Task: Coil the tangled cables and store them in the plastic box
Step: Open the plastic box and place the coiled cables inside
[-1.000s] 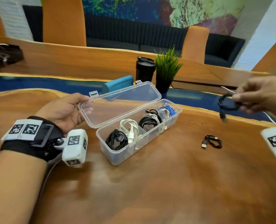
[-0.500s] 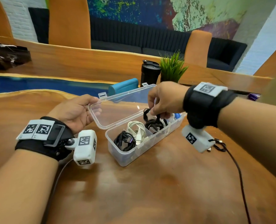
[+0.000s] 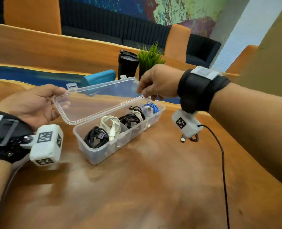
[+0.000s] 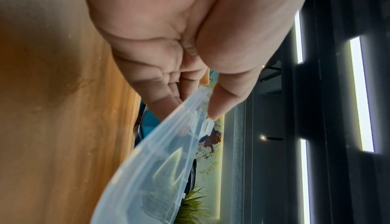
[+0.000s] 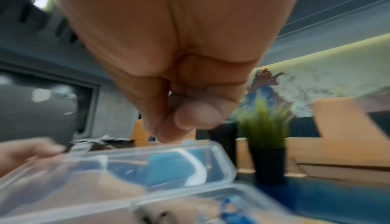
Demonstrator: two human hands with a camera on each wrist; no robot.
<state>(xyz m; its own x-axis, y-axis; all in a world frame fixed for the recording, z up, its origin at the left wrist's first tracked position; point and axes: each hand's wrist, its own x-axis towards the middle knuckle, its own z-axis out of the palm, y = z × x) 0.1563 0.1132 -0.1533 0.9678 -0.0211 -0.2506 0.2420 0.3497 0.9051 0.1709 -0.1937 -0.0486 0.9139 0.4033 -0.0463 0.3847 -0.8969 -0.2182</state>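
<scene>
A clear plastic box [image 3: 102,156] stands open on the wooden table, its lid [image 3: 95,100] tilted up and back. Inside lie a black coil [image 3: 95,138], a white coil [image 3: 110,125], more black coils [image 3: 130,119] and a blue one [image 3: 151,105]. My left hand [image 3: 57,100] pinches the lid's left end, thumb [image 4: 227,97] on the rim of the lid [image 4: 160,169]. My right hand [image 3: 145,95] hovers with curled fingers, holding nothing, just over the lid's right end [image 5: 190,145]. A small black cable [image 3: 192,138] lies on the table, half hidden by my right wrist camera.
A black tumbler [image 3: 128,65], a potted plant [image 3: 149,58] and a teal case [image 3: 98,78] stand just behind the box. The wrist camera's lead [image 3: 223,162] trails over the table at the right. Orange chairs stand beyond the table.
My right hand carried a black coil from the right into the box, let go of it and rose to the lid's right end. My left hand kept holding the lid.
</scene>
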